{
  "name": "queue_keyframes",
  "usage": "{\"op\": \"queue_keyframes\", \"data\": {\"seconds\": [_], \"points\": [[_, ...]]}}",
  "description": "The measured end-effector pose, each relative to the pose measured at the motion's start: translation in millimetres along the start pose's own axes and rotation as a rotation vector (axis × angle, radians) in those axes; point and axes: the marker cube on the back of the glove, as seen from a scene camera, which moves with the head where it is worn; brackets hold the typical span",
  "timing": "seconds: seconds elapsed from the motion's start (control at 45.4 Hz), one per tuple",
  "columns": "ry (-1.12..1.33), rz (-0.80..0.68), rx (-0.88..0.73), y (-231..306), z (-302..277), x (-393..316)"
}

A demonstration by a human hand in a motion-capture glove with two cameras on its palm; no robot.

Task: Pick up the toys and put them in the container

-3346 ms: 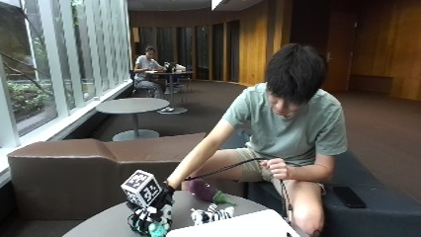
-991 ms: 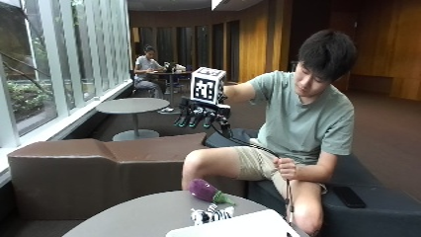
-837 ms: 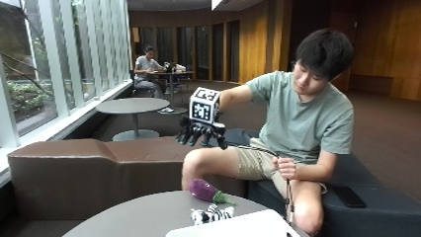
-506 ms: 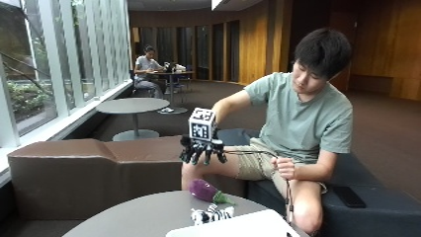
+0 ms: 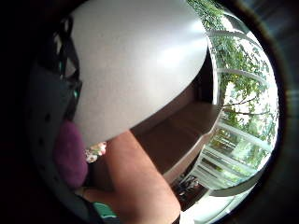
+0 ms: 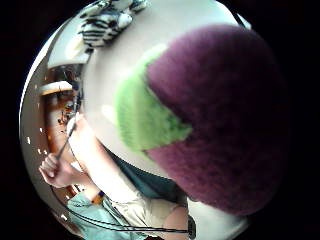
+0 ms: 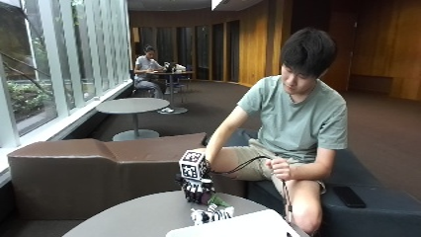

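The gloved right hand reaches down over a purple and green plush toy on the round grey surface; whether its grip has closed cannot be told. Beside the plush toy lies a striped zebra toy, touching a white container.

Round grey table in lounge, brown bench beyond. Striped zebra toy lies on tabletop, just beside white container at near edge. Purple plush with green leaves rests on table surface close behind zebra toy.
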Motion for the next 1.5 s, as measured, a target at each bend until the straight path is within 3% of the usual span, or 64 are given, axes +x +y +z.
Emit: {"op": "queue_keyframes", "data": {"seconds": [0.176, 0.33, 0.638, 0.682, 0.771, 0.881, 0.947, 1.189, 1.299, 1.343, 1.409, 1.497], "points": [[-0.081, 0.031, -0.150, -16, -7, -1], [-0.064, 0.029, -0.162, -43, -81, -16], [0.065, -0.010, 0.085, -50, -276, -50], [0.084, -0.055, 0.147, -54, -298, -60], [0.131, -0.290, 0.399, -86, -345, -87], [0.125, -0.067, 0.282, -93, -385, -123], [0.122, -0.039, 0.279, -109, -404, -142], [0.125, -0.048, 0.374, -171, -420, -218], [0.190, -0.302, 0.538, -215, -404, -244], [0.227, -0.307, 0.560, -227, -392, -255], [0.290, -0.197, 0.490, -231, -364, -270], [0.363, -0.125, 0.212, -226, -331, -277]]}}
